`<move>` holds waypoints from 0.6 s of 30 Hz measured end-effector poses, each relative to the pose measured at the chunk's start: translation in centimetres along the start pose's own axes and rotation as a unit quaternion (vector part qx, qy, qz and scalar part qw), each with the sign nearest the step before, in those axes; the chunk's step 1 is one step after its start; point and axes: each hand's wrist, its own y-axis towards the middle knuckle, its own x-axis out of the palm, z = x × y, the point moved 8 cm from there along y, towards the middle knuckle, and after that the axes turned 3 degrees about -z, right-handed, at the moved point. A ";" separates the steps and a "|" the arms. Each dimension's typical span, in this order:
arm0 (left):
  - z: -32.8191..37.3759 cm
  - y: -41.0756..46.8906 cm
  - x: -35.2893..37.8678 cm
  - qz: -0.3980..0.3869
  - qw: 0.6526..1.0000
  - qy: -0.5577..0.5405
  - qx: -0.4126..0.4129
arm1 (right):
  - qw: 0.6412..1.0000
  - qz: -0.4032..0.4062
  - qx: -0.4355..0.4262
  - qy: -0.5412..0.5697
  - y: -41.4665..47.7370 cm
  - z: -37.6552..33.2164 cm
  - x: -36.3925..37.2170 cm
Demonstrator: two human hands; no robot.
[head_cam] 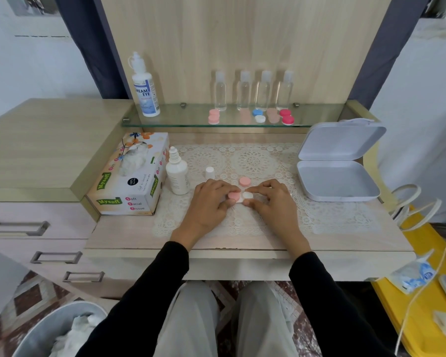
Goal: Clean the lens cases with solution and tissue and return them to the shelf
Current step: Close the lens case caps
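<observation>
Both hands on a small pink-and-white plastic lens case (pixel 240 196), mid lace mat (pixel 252 161) on the pale wood table (pixel 242 242). Left hand (pixel 211 204) pinches the pink-capped side w/ thumb & fingers; right hand (pixel 271 202) pinches the white side. Loose round pink cap (pixel 244 181) lies just behind the case. Small white solution bottle (pixel 177 176), uncapped, stands left of the hands, its white cap (pixel 209 172) beside it; printed tissue box (pixel 131 176) further left. Glass shelf (pixel 180 117) at back carries other lens cases (pixel 213 116) (pink, beige, blue/white, red) in front of 4 clear bottles (pixel 220 91). Open white hinged box (pixel 337 179) at right.
</observation>
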 end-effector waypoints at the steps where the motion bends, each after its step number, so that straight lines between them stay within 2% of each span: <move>1: 0.1 -0.1 -0.1 0.002 1.000 0.005 -0.005 | 1.000 0.000 0.001 0.001 0.0 0.0 0.0; 7: 0.1 -0.2 -0.7 0.027 0.999 0.004 -0.037 | 1.000 0.004 -0.001 0.007 -0.1 0.1 0.0; 18: 0.2 0.1 -0.6 0.019 1.000 -0.006 -0.021 | 1.000 0.006 -0.006 0.008 0.0 0.0 0.0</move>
